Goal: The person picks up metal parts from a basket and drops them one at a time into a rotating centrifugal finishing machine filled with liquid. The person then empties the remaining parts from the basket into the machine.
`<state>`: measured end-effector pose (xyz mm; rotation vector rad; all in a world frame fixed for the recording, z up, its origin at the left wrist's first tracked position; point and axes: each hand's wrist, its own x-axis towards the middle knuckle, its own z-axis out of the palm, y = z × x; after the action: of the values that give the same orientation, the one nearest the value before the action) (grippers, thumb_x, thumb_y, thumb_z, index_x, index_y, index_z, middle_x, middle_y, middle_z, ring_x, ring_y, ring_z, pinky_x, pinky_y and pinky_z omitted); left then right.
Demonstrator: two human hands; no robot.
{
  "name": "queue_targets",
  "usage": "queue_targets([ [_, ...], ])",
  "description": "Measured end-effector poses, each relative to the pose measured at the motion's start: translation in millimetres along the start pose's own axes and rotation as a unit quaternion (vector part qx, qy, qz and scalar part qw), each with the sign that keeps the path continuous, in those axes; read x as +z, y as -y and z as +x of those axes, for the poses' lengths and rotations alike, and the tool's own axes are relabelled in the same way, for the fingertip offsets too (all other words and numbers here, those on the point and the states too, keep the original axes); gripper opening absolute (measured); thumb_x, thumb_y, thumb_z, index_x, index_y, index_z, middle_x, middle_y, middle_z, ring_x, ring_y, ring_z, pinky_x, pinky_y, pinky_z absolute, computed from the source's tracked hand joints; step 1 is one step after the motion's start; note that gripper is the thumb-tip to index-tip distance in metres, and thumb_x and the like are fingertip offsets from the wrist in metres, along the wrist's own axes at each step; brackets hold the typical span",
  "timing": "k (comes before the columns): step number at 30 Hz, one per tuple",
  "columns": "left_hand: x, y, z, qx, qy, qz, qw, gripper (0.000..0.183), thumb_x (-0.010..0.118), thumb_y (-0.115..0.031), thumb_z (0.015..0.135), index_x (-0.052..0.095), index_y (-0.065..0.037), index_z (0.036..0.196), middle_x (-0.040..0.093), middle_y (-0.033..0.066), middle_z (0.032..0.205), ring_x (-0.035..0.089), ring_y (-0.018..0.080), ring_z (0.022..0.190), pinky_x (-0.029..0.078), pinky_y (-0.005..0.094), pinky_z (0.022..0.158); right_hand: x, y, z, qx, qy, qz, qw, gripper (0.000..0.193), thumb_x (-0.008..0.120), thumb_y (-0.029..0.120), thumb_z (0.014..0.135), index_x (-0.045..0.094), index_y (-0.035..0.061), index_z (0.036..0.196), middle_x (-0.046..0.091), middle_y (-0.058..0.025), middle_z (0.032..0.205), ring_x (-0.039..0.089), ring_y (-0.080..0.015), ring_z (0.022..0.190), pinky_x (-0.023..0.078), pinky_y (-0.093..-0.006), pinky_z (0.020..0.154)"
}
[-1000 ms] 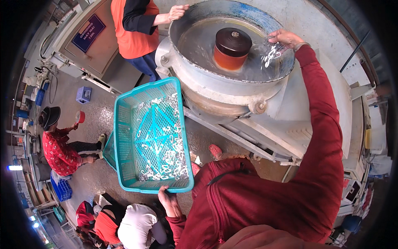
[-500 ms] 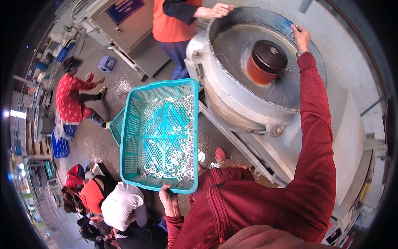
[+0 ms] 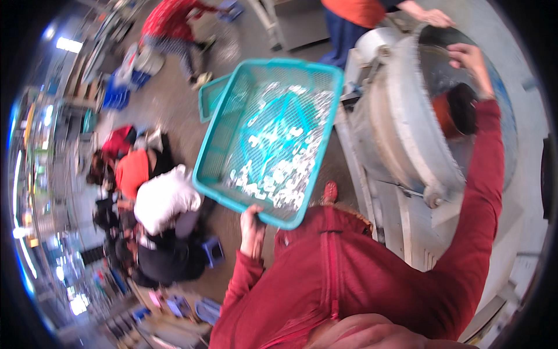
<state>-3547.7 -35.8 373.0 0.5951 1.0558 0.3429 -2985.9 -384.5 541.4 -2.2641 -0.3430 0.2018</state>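
Observation:
My left hand (image 3: 252,234) grips the near rim of a teal plastic basket (image 3: 256,215), which is tilted. Many small shiny hook-shaped metal pieces (image 3: 293,183) lie inside, mostly toward its right and near sides. To the right stands a big round metal tub (image 3: 401,110) with a brown, dark-topped hub (image 3: 456,110) at its middle. My right hand (image 3: 469,63) is over the tub, fingers bent together; whatever is between them is too blurred to make out. A co-worker's hand (image 3: 436,17) rests by the tub's far rim.
A second teal basket (image 3: 212,98) shows behind the first. Several people crouch at the left, one in a white top (image 3: 168,198); another in red (image 3: 171,26) bends over farther off. Blue crates (image 3: 118,93) and a blue stool (image 3: 214,251) stand on the wet floor.
The view has swung, so the tub and basket appear farther right. The basket's tilt has changed, with its pieces gathered more toward the near right. My right hand has shifted over the tub.

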Motion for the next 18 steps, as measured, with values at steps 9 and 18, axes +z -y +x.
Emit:
queue_targets([
  [9, 1.2, 12.6, -8.5, 0.042, -0.069, 0.033, 0.996, 0.010, 0.050, 0.004, 0.063, 0.050, -0.002, 0.071, 0.049, 0.0051, 0.068, 0.049, 0.0173, 0.059, 0.046, 0.0324, 0.055, 243.8, 111.5, -108.8, -0.299, 0.438, 0.042, 0.847, 0.055, 0.050, 0.043, 0.084, 0.041, 0.0115, 0.127, 0.046, -0.0109, 0.125, 0.046, -0.0205, 0.111, 0.036, -0.0354, 0.094],
  [18, -9.1, 7.6, -28.2, 0.097, -0.072, 0.077, 0.990, 0.006, 0.051, 0.002, 0.067, 0.053, -0.002, 0.071, 0.050, -0.0010, 0.061, 0.042, 0.0086, 0.047, 0.033, 0.0233, 0.043, 451.8, 77.2, -217.6, -0.046, 0.273, -0.359, 0.891, 0.090, 0.028, 0.071, 0.076, -0.001, 0.0143, 0.139, -0.002, -0.0342, 0.137, 0.009, -0.0568, 0.122, 0.011, -0.0621, 0.097],
])
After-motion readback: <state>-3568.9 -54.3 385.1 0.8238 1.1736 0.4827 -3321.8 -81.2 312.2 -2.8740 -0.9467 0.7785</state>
